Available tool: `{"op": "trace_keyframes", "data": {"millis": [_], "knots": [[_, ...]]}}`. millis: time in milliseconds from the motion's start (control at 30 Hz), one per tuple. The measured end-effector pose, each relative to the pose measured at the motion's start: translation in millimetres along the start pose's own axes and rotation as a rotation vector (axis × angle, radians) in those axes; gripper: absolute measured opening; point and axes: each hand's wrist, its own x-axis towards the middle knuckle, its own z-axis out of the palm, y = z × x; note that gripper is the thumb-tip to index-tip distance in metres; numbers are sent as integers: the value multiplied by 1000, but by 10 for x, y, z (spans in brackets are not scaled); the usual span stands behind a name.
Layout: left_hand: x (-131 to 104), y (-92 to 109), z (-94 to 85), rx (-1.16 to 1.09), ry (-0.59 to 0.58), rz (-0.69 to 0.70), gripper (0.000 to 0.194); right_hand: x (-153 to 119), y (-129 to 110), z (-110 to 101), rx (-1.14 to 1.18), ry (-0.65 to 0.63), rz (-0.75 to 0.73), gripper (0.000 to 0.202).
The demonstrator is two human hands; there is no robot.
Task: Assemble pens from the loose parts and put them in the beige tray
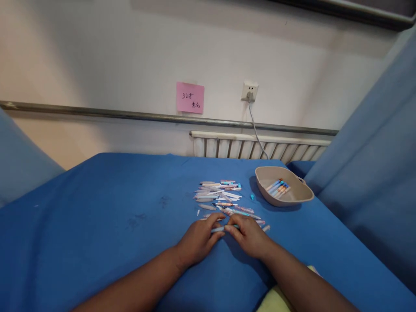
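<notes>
My left hand (pixel 202 237) is closed on the left part of a pale blue pen (pixel 217 229), held level just above the blue cloth. My right hand (pixel 247 234) pinches the same pen at its right end, where a teal part shows between the fingers. Just beyond both hands lies a loose pile of pens and white pen parts (pixel 217 191). More pens (pixel 243 212) lie close to my right fingertips. A beige basket (pixel 300 196) with several blue and orange pens (pixel 278 188) inside stands to the right of the pile.
Blue cloth (pixel 97 216) covers the table. A small teal piece (pixel 251 197) lies beside the basket. Something yellow-green (pixel 275 301) sits under my right forearm. Behind are a radiator (pixel 234 147), a metal rail (pixel 130 114) and a plugged-in cord (pixel 255 125). Curtains (pixel 373 143) hang at the sides.
</notes>
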Motion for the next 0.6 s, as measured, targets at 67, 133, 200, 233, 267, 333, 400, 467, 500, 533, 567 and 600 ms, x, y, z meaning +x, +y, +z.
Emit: {"op": "trace_keyframes", "data": {"millis": [67, 133, 200, 233, 267, 333, 400, 467, 500, 533, 567, 600], "knots": [[-6, 6, -10, 4, 5, 9, 36, 15, 5, 6, -37, -31, 20, 31], [-5, 12, -21, -7, 5, 21, 36, 27, 6, 8, -6, -15, 46, 29], [2, 8, -28, -28, 6, 19, 35, 32, 0, 4, 57, 40, 62, 14], [5, 0, -28, -38, 6, 14, 34, 33, -5, 1, 80, 62, 56, 10], [7, -11, -25, -45, 6, 9, 35, 34, -9, -3, 91, 71, 43, 9], [5, -38, -13, -40, 16, 8, 35, 40, -12, -10, 72, 53, 15, 4], [-3, -59, 0, -10, 30, 23, 36, 50, -7, -14, 14, 21, 9, 17], [-10, -63, 7, 23, 47, 38, 36, 58, 0, -14, -25, -15, 31, 29], [-10, -58, 6, 33, 49, 42, 37, 59, 1, -13, -17, -26, 41, 32], [-8, -51, 3, 33, 49, 42, 37, 58, 0, -13, 10, -22, 49, 31], [-3, -43, -1, 25, 46, 40, 36, 54, -5, -13, 49, -4, 53, 27], [3, -35, -6, 9, 41, 36, 36, 49, -12, -14, 90, 21, 53, 20]]}}
